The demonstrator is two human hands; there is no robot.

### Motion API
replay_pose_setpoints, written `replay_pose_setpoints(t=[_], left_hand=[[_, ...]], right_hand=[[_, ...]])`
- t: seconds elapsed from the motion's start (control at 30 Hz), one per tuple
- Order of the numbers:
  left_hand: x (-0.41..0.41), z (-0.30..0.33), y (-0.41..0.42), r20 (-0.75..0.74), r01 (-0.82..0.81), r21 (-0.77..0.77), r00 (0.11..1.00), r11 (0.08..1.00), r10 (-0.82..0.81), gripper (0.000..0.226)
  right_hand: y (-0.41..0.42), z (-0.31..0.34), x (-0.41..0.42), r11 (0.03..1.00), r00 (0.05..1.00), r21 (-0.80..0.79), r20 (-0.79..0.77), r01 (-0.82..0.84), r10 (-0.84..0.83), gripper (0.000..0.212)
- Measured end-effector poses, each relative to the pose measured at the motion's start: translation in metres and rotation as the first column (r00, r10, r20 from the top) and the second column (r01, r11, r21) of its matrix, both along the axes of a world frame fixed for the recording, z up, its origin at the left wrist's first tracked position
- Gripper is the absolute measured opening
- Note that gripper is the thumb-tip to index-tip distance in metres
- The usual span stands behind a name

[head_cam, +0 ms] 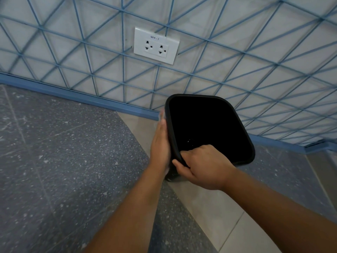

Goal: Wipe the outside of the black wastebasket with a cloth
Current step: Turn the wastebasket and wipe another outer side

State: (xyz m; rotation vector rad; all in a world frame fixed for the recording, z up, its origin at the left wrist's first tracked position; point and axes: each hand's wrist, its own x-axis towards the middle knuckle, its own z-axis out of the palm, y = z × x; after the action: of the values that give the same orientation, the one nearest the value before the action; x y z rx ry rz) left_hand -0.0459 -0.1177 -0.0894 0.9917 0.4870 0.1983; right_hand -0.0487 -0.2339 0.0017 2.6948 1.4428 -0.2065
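Speckled grey floor (54, 161) meets blue-gridded wall (237, 52) (cloth probably hidden).

Cloth (162, 114) mostly hidden behind left hand (160, 145).

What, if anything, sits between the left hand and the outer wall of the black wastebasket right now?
Only the cloth, barely visible past the fingertips and under the palm. The left hand lies flat against the outside of the wastebasket, with nothing else between them. The right hand grips the near rim.
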Motion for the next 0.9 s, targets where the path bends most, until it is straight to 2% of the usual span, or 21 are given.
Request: replay_pose_setpoints(t=[0.1, 0.13, 0.23, 0.27, 0.37, 0.43, 0.57, 0.63, 0.7, 0.77, 0.8, 0.9], left_hand=[[-0.022, -0.008, -0.015, 0.201, -0.042, -0.025, 0.979, 0.999, 0.047, 0.066], [-0.019, -0.017, -0.014, 0.192, -0.04, -0.007, 0.981, 0.999, 0.04, 0.068], [0.013, -0.043, 0.002, 0.084, -0.001, -0.135, 0.996, 0.991, 0.013, 0.101], [0.015, -0.039, 0.005, 0.05, -0.011, -0.157, 0.999, 0.987, 0.02, 0.102], [-0.012, 0.007, -0.006, 0.092, -0.019, -0.121, 0.995, 0.992, 0.03, 0.063], [-0.023, 0.01, -0.014, 0.131, -0.07, -0.068, 0.988, 0.995, 0.078, 0.052], [0.003, -0.002, 0.006, -0.056, -0.007, -0.062, 0.998, 0.998, 0.004, 0.063], [-0.002, 0.007, 0.001, -0.113, -0.038, -0.001, 0.993, 0.999, 0.038, 0.058], [-0.022, 0.017, -0.014, -0.004, -0.093, 0.039, 0.996, 0.995, 0.093, 0.053], [-0.033, 0.017, -0.018, 0.091, -0.1, -0.03, 0.991, 0.995, 0.102, 0.05], [-0.029, 0.018, -0.013, 0.065, -0.081, -0.038, 0.994, 0.996, 0.083, 0.053], [0.005, 0.014, 0.01, -0.193, -0.061, -0.056, 0.98, 0.997, 0.049, 0.062]], right_hand=[[-0.001, 0.0, -0.001, 1.0, 1.0, 0.012, -0.014, -0.008, 0.008, 0.045], [-0.001, 0.0, -0.001, 1.0, 1.0, 0.014, -0.014, -0.011, 0.011, 0.044], [-0.001, 0.0, 0.001, 1.0, 1.0, 0.019, -0.017, -0.003, 0.004, 0.045], [-0.001, 0.0, 0.001, 1.0, 1.0, 0.018, -0.022, 0.002, -0.002, 0.044], [-0.001, -0.001, 0.001, 0.999, 1.0, 0.034, -0.023, -0.01, 0.011, 0.045], [-0.002, -0.002, 0.0, 1.0, 1.0, 0.027, -0.026, -0.013, 0.013, 0.046], [-0.001, -0.001, 0.003, 0.999, 1.0, 0.038, -0.024, 0.008, -0.007, 0.045], [-0.001, -0.002, 0.003, 0.999, 0.999, 0.045, -0.036, 0.014, -0.012, 0.048], [-0.002, -0.003, 0.001, 0.999, 0.999, 0.05, -0.043, 0.018, -0.016, 0.049], [-0.001, -0.003, 0.002, 0.998, 0.999, 0.052, -0.05, 0.017, -0.014, 0.049], [0.0, -0.003, 0.003, 0.998, 0.999, 0.058, -0.049, 0.014, -0.011, 0.048], [0.001, -0.003, 0.005, 0.998, 1.0, 0.055, -0.031, 0.006, -0.004, 0.048]])
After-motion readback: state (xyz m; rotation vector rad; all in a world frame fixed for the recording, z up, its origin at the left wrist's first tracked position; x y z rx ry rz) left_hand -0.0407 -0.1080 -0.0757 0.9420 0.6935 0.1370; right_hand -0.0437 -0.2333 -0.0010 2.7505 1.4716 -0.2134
